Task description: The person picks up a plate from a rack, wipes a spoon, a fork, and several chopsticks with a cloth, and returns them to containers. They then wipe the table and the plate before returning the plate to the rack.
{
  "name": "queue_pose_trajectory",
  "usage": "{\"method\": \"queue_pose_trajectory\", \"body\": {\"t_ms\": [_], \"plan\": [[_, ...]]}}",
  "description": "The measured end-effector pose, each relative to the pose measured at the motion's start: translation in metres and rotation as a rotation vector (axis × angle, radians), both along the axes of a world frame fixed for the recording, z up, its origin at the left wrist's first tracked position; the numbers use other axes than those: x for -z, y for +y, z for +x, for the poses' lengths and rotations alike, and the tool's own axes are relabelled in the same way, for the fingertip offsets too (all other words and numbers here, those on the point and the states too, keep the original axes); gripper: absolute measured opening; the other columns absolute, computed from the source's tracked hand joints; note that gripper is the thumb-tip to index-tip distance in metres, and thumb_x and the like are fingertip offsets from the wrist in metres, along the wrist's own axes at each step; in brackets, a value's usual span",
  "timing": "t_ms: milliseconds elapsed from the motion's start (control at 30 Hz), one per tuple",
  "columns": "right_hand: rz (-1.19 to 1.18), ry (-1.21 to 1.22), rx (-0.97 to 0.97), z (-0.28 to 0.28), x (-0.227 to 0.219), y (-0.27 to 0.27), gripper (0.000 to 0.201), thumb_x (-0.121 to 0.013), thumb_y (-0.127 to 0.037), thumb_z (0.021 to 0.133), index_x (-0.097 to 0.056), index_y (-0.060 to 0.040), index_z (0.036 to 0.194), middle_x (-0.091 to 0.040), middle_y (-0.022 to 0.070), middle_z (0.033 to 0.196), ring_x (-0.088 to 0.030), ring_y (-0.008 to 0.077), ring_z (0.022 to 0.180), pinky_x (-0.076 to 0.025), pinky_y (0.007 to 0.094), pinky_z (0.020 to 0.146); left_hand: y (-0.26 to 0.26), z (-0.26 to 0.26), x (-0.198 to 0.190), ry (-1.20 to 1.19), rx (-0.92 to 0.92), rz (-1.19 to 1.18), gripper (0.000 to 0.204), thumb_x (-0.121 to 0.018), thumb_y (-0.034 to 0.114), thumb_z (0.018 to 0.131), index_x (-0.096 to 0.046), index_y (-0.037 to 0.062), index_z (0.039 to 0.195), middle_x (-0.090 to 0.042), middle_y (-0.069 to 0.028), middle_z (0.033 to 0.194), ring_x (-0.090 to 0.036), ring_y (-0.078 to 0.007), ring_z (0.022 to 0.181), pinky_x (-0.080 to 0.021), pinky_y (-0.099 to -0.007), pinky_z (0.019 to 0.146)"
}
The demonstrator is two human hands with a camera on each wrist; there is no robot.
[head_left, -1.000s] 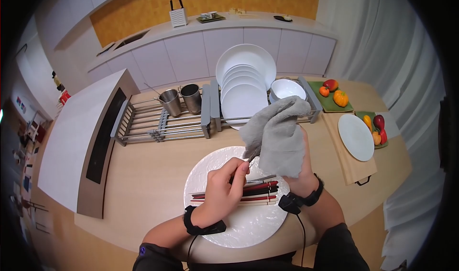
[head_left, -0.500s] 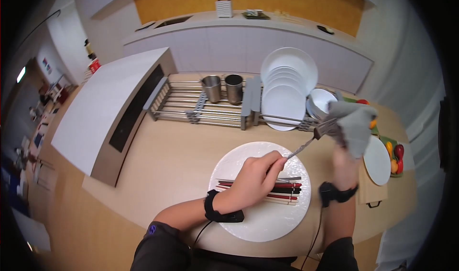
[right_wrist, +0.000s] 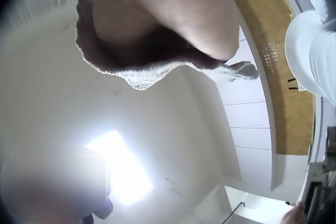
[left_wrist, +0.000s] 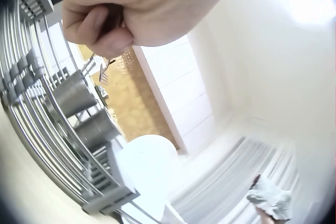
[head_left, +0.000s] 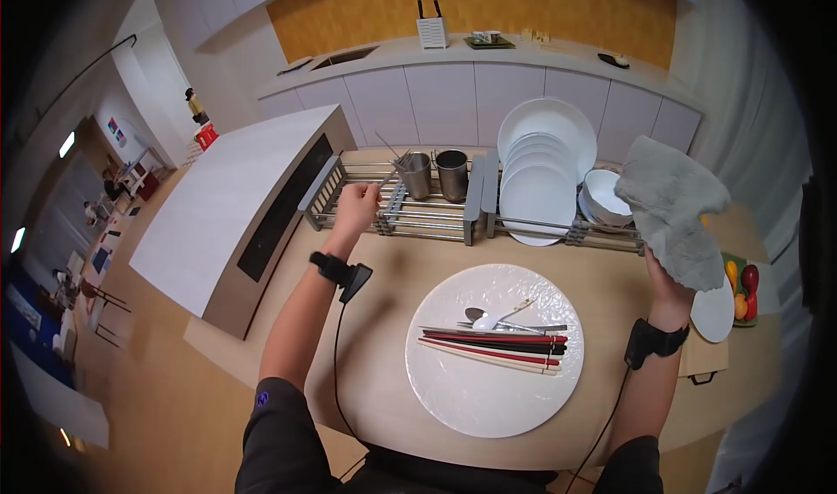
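My left hand point(head_left: 357, 204) pinches a metal fork point(head_left: 397, 164) by its handle over the left part of the dish rack. Its tines overlap the left steel cup point(head_left: 417, 178) in the head view, with a second steel cup point(head_left: 452, 176) beside it. Curled fingers show in the left wrist view, the fork point(left_wrist: 103, 73) beyond them. Raised at the right, my right hand point(head_left: 670, 295) holds a grey cloth point(head_left: 676, 202) that hides most of its fingers. On a white plate point(head_left: 488, 411) lie chopsticks point(head_left: 501, 346), a white spoon point(head_left: 493, 320) and other cutlery.
White plates point(head_left: 539, 199) stand in the rack's right part, next to white bowls point(head_left: 608, 196). A white-topped box unit point(head_left: 235, 197) stands left. At the right are a board point(head_left: 704, 359), an oval plate point(head_left: 713, 311) and a green tray of vegetables point(head_left: 745, 298).
My left hand has carried the fork from the cloth across to the steel cups on the left. The right hand keeps the cloth at the right. The spoons on the plate are now uncovered.
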State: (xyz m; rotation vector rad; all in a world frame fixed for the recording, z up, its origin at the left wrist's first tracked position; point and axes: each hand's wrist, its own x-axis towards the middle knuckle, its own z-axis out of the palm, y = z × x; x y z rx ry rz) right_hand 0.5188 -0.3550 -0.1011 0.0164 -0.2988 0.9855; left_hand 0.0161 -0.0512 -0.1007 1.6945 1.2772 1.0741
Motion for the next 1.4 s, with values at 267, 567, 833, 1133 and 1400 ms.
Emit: {"method": "queue_pose_trajectory", "body": {"t_ms": [267, 567, 833, 1133, 1400], "plan": [[0.17, -0.386, 0.13, 0.016, -0.02, -0.03, 0.053, -0.047, -0.04, 0.107, -0.043, -0.0085, 0.149, -0.051, 0.0137, 0.149, -0.05, 0.0324, 0.136, -0.039, 0.0494, 0.115, 0.058, 0.012, 0.005, 0.039, -0.015, -0.123, 0.037, -0.059, 0.024, 0.098, -0.065, -0.0016, 0.073, -0.056, -0.0043, 0.055, -0.056, -0.0141, 0.047, -0.042, -0.0333, 0.044], [0.113, -0.35, -0.103, 0.003, -0.085, -0.036, 0.045, -0.059, -0.047, 0.102, -0.061, -0.0087, 0.126, -0.069, 0.012, 0.117, -0.069, 0.0246, 0.106, -0.059, 0.0409, 0.092, 0.078, 0.027, 0.001, 0.276, -0.249, 0.14, 0.038, -0.067, 0.028, 0.093, -0.067, -0.0024, 0.07, -0.059, -0.0047, 0.055, -0.054, -0.0145, 0.046, -0.043, -0.0313, 0.045], [-0.781, -0.31, 0.007, -0.121, -0.041, 0.012, 0.041, -0.063, -0.047, 0.1, -0.061, -0.0073, 0.095, -0.066, 0.0069, 0.078, -0.068, 0.0236, 0.074, -0.063, 0.0326, 0.076, 0.08, 0.031, -0.01, 0.395, -0.302, 0.156, 0.034, -0.071, 0.029, 0.085, -0.074, -0.004, 0.075, -0.07, -0.023, 0.07, -0.073, -0.0369, 0.073, -0.056, -0.0444, 0.074], [-0.594, 0.236, -0.017, -0.112, 0.064, -0.057, 0.028, -0.057, -0.027, 0.105, -0.054, 0.0004, 0.11, -0.058, 0.0139, 0.117, -0.059, 0.0227, 0.112, -0.05, 0.0322, 0.105, 0.094, 0.026, -0.005, 0.139, -0.24, 0.158, 0.024, -0.072, 0.017, 0.085, -0.064, -0.0014, 0.097, -0.065, -0.0068, 0.067, -0.063, -0.0144, 0.053, -0.048, -0.0308, 0.048], [-1.171, -1.283, 0.552, -0.068, 0.094, -0.081, 0.028, -0.048, -0.031, 0.111, -0.056, -0.0093, 0.127, -0.057, 0.0016, 0.11, -0.057, 0.0122, 0.104, -0.049, 0.0295, 0.09, 0.061, 0.029, -0.013, -0.222, -0.241, 0.167, 0.031, -0.072, 0.016, 0.091, -0.055, -0.0005, 0.11, -0.058, -0.0031, 0.074, -0.052, -0.0101, 0.052, -0.04, -0.0274, 0.044]]}}
